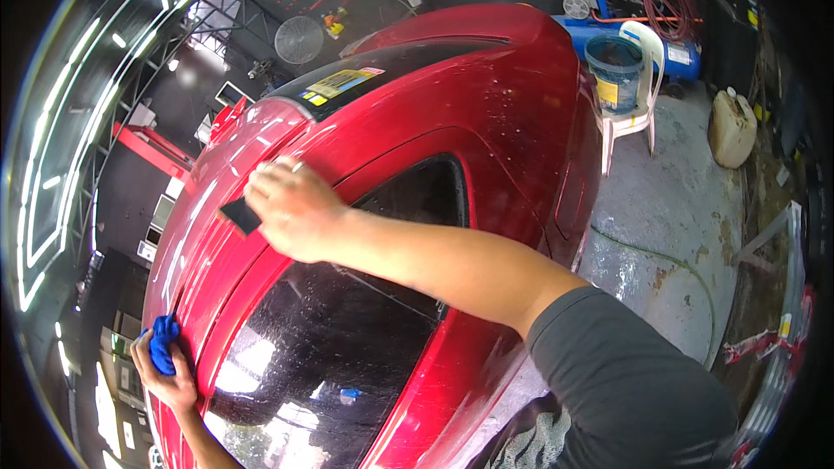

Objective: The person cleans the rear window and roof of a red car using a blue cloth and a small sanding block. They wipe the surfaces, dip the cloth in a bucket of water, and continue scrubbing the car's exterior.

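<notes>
A glossy red car [512, 113] fills the middle, its roof and side beneath my arms. My right hand [291, 208] is closed on a dark flat rectangular pad [239, 216] over the roof, above the side window [330, 339]. One corner and edge of the pad show past the fingers; its exact kind is unclear. At the lower left, my left hand [169, 378] is closed around a bunched blue cloth [163, 346] at the far side of the roof. Water droplets or specks dot the red paint near the rear.
Behind the car, a white plastic chair [627, 122] carries a dark bucket [613, 69]. A blue air compressor [678, 61], a coiled hose [667, 0] and a beige jerrycan [732, 128] stand nearby. A thin hose [669, 262] crosses the floor. A round fan [298, 40] stands beyond the car.
</notes>
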`<move>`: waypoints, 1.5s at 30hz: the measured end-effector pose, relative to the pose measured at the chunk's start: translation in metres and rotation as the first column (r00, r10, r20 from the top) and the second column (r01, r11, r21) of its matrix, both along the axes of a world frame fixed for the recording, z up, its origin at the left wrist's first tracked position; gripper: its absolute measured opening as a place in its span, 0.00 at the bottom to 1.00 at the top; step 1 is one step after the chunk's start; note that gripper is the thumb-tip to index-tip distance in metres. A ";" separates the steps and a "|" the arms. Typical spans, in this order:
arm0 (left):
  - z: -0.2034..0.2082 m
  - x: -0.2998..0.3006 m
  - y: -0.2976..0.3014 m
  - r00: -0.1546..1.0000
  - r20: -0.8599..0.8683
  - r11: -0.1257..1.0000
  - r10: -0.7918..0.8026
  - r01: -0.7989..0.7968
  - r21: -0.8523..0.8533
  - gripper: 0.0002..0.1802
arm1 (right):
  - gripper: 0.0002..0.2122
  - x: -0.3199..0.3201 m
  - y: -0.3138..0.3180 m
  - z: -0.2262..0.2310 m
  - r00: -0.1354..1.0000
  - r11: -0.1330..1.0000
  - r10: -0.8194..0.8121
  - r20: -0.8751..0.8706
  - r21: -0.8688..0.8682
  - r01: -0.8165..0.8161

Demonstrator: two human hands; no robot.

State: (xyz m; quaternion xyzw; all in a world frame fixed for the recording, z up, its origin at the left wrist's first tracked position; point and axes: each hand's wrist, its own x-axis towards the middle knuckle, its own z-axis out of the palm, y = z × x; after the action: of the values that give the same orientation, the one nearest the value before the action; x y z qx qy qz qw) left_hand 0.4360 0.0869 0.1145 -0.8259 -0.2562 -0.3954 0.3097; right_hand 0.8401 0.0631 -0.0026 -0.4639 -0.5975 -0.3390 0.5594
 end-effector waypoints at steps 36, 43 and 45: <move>-0.077 0.530 -0.024 0.902 -0.426 0.996 -0.069 0.041 -0.074 0.25 | 0.20 0.145 -0.314 -0.350 0.125 0.904 -0.063 -0.990 -0.109 -0.412; -0.201 0.697 -0.035 0.805 -0.501 0.935 -0.318 0.353 -0.027 0.10 | 0.14 0.192 -0.479 -0.440 -0.224 0.920 -0.337 -0.915 -0.270 -0.283; -0.234 0.713 -0.045 0.771 -0.534 0.923 -0.347 0.380 -0.051 0.13 | 0.15 0.212 -0.506 -0.444 -0.151 0.896 -0.433 -0.889 -0.405 -0.181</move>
State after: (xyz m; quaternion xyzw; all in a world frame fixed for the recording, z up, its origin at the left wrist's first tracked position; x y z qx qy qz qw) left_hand 1.1486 0.0417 -0.1196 -0.9268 0.0165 -0.2103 0.3106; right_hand 1.0520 -0.4433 -0.4467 -0.7168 0.0289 0.2039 0.6662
